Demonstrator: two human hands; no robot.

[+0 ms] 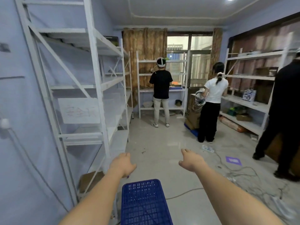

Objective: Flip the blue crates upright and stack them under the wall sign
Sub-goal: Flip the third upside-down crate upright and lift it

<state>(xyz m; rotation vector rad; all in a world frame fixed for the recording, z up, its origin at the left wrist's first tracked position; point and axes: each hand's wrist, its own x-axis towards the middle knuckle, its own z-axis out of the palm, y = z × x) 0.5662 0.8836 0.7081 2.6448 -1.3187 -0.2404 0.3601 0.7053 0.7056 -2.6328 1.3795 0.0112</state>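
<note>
My hands: my left hand (124, 164) and my right hand (190, 160) are both stretched out above the far end of the blue crate (144, 203). The fingers are loose and spread, and they hold nothing and touch nothing.

The crate: it lies on the floor (162, 143) right below my forearms, close to me. Its perforated base faces up, so I judge it is upside down. Its near part runs out of the picture at the bottom.

Progress: I judge the work is at its beginning. This crate is not yet flipped, and I see no upright crate and no stack. Other blue crates I cannot find; behind the crate, far across the room, something blue lies under brown boxes (193, 117), but I cannot tell what it is.

The wall sign: left of the crate, a white sheet with red marks (79, 110) shows behind the white rack (97, 88). Perhaps this is the sign, I am not sure.

In the way: the rack stands just beside the crate on the left. To the right of the crate, grey cables (240, 169) lie loose on the floor, with a power strip (207, 149) further off.

People: three persons stand at shelves far beyond the crate, well apart from it.
</note>
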